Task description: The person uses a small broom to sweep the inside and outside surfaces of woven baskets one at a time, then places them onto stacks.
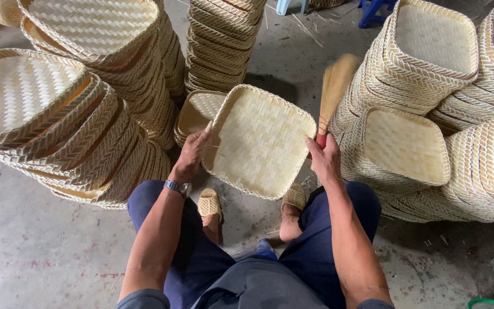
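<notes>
I sit over a square woven bamboo tray (258, 140), tilted up toward me above my feet. My left hand (191, 155) grips its left rim, thumb over the edge. In my right hand (324, 157) is a small straw hand broom (334, 86) with a red-wrapped handle. Its bristles point up and away, just right of the tray's far corner, and look blurred.
Tall leaning stacks of the same woven trays (75, 126) stand at my left and behind (221, 40); more stacks (430, 80) crowd the right. A short pile (198, 111) sits just behind the held tray. Concrete floor (41, 246) with straw scraps; green hose (490, 302) at bottom right.
</notes>
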